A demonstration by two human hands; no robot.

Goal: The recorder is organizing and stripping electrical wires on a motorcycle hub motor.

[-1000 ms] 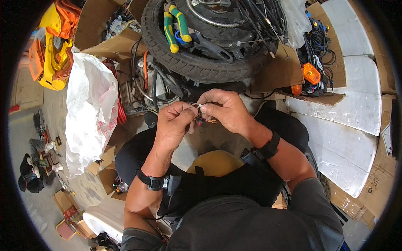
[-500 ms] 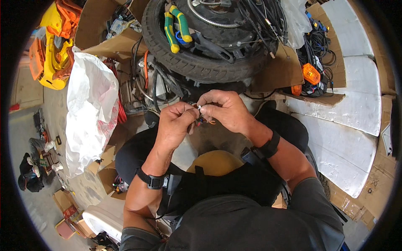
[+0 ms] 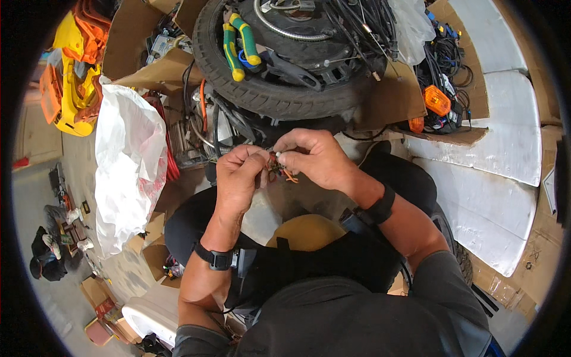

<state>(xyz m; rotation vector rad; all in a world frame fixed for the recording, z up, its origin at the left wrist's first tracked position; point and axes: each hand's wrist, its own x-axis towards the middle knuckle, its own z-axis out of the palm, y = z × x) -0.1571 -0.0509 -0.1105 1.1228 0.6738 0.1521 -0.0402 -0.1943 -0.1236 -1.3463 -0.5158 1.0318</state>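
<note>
In front of my lap both hands meet over a small bundle of coloured wires (image 3: 275, 170), red, dark and orange among them. My left hand (image 3: 238, 175) pinches the bundle between thumb and fingers. A tiny white piece (image 3: 278, 154), perhaps a connector, shows at the thumb and fingertips of my right hand (image 3: 321, 159), which are closed around it. Some loose orange wire ends (image 3: 291, 177) hang below the fingers. What lies inside the left fingers is mostly hidden.
Ahead lies a wheel with a black tyre (image 3: 285, 106), bearing green-and-yellow-handled pliers (image 3: 245, 38) and cables. A white plastic bag (image 3: 128, 172) is at left; a cardboard box (image 3: 392, 101) and orange lamp (image 3: 437, 101) are at right. Another person (image 3: 47, 256) sits far left.
My hands have drawn slightly apart and the left has moved a little left. More of the coloured wires shows between them. The view has shifted slightly.
</note>
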